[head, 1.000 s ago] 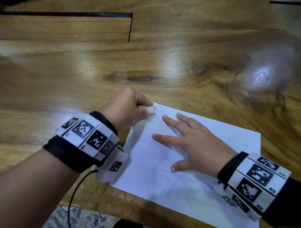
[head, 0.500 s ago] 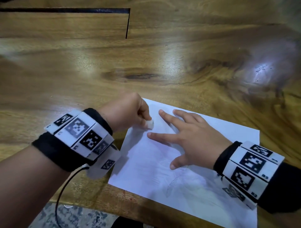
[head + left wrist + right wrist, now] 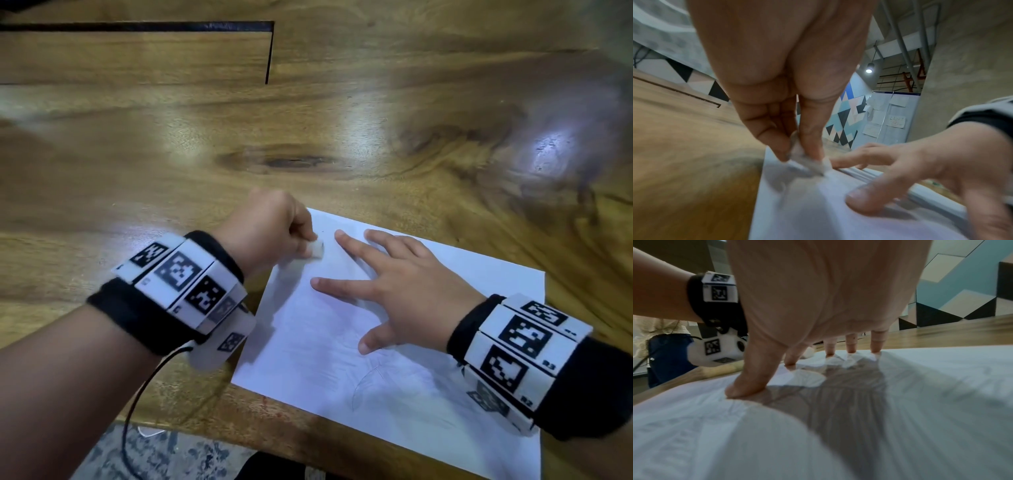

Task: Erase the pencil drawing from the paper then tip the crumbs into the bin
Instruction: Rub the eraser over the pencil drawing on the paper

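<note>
I have the paper (image 3: 428,359) lying flat on the wooden counter (image 3: 308,120), near its front edge and turned at an angle to it. My right hand (image 3: 404,294) is spread on the sheet, fingers straight and pressing it down. My left hand (image 3: 270,229) is pinched tight on a small white eraser (image 3: 317,249), which touches the paper near its far left corner, just beside my right fingertips (image 3: 875,350). Faint pencil lines (image 3: 363,387) still show on the near part of the sheet, by my right wrist, so I judge the rubbing is far from finished. The sheet looks thin, light and limp: in the right wrist view it ripples around my pressing fingers, so I expect it to buckle or tear if I rub hard away from where it is pinned. I would keep the flat hand close beside each patch I rub. For tipping crumbs I would lift it by two opposite edges, bowed into a trough, since it will sag. No bin is in view.
</note>
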The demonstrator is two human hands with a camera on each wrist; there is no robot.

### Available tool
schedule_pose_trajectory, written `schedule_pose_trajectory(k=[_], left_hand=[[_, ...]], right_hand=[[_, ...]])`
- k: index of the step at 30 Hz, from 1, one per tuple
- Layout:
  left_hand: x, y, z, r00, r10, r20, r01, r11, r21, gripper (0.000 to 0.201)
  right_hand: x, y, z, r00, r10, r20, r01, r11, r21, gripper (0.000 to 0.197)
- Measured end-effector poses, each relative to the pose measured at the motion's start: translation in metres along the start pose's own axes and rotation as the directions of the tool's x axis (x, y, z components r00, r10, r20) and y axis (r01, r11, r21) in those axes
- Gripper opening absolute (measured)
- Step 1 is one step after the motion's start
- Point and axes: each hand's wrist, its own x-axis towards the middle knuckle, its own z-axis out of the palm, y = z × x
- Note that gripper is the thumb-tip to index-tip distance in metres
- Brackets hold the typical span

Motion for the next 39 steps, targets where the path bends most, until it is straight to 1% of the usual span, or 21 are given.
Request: schedule_pose_trajectory(k=[3,4,8,9,13,14,15,18,19,20,22,24,25,26,28,29,30,33,35,37,39], left_hand=[[0.018,0.007,-0.002,0.992,0.022,-0.127,-0.022,1.000,0.001,0.013],[0.018,0.008,-0.003,0.992,0.031,-0.124,-0.030,0.999,0.012,0.013],[-0.001,0.006,0.000,0.993,0.027,0.118,-0.032,0.999,0.039,0.012],[-0.002,0.006,0.001,0.992,0.028,0.124,-0.033,0.999,0.041,0.012],[0.019,0.014,-0.003,0.994,0.044,-0.100,-0.042,0.999,0.018,0.010],[0.020,0.016,-0.003,0.992,0.058,-0.111,-0.055,0.998,0.029,0.009],[0.018,0.014,-0.003,0.995,0.069,-0.074,-0.066,0.997,0.044,0.007],[0.000,0.008,0.001,0.985,0.042,0.166,-0.056,0.995,0.080,0.025],[-0.002,0.007,0.002,0.984,0.034,0.177,-0.048,0.996,0.076,0.026],[-0.001,0.006,0.002,0.990,0.029,0.140,-0.038,0.998,0.059,0.021],[0.009,0.006,0.002,0.999,0.022,-0.023,-0.021,0.999,0.034,0.006],[0.015,0.007,0.001,0.990,0.037,-0.135,-0.032,0.999,0.043,0.004],[0.013,0.006,0.001,0.991,0.042,-0.130,-0.036,0.998,0.048,0.004],[0.009,0.004,0.001,0.995,0.041,-0.086,-0.037,0.998,0.055,0.007],[-0.004,0.000,0.003,0.998,0.025,0.054,-0.029,0.996,0.082,0.013],[-0.008,-0.001,0.003,0.996,0.015,0.091,-0.023,0.996,0.084,0.013],[-0.008,-0.002,0.003,0.997,0.008,0.076,-0.013,0.998,0.063,0.012],[0.008,-0.004,0.001,0.992,0.011,-0.127,-0.012,1.000,-0.009,0.013],[0.013,-0.003,0.001,0.985,0.015,-0.172,-0.014,1.000,0.006,0.012],[0.004,-0.007,0.001,0.995,0.007,-0.102,-0.004,0.999,0.035,0.013],[-0.012,-0.011,0.001,1.000,0.007,0.023,-0.009,0.997,0.083,0.017]], right_hand=[[0.000,0.000,0.001,1.000,0.002,0.000,-0.002,1.000,-0.015,0.085],[0.000,0.001,0.001,1.000,0.001,0.001,-0.001,1.000,-0.014,0.085],[0.002,0.002,0.002,1.000,0.001,-0.001,-0.001,1.000,-0.008,0.085],[0.002,0.002,0.002,1.000,0.001,0.000,-0.001,1.000,-0.009,0.085],[0.001,0.001,0.003,1.000,0.001,-0.003,-0.001,1.000,-0.014,0.085],[0.001,0.001,0.003,1.000,0.001,-0.002,-0.001,1.000,-0.014,0.085],[0.001,0.001,0.003,1.000,0.000,-0.001,0.000,1.000,-0.011,0.085],[0.002,0.002,0.003,1.000,0.000,-0.007,0.000,1.000,-0.003,0.085],[0.002,0.002,0.003,1.000,-0.001,-0.009,0.001,1.000,-0.003,0.085],[0.002,0.002,0.004,1.000,0.000,-0.012,0.000,1.000,-0.002,0.085],[0.001,0.002,0.004,1.000,0.000,-0.008,0.000,1.000,0.000,0.085],[0.001,0.002,0.004,1.000,-0.001,-0.003,0.001,1.000,-0.006,0.085],[0.001,0.002,0.004,1.000,-0.003,-0.004,0.003,1.000,-0.008,0.085],[0.001,0.002,0.003,1.000,-0.003,-0.007,0.003,1.000,-0.006,0.085],[0.001,0.002,0.003,1.000,-0.003,-0.011,0.003,1.000,-0.002,0.085],[0.001,0.002,0.003,1.000,-0.004,-0.011,0.004,1.000,-0.002,0.085],[0.000,0.002,0.003,1.000,-0.004,-0.012,0.004,1.000,-0.003,0.085],[0.000,0.002,0.002,1.000,-0.002,-0.009,0.001,1.000,-0.010,0.084],[0.000,0.002,0.002,1.000,0.001,-0.003,-0.001,1.000,-0.019,0.084],[0.000,0.002,0.002,1.000,0.001,-0.004,-0.001,1.000,-0.017,0.084],[0.000,0.002,0.002,1.000,0.003,-0.002,-0.003,1.000,-0.007,0.084]])
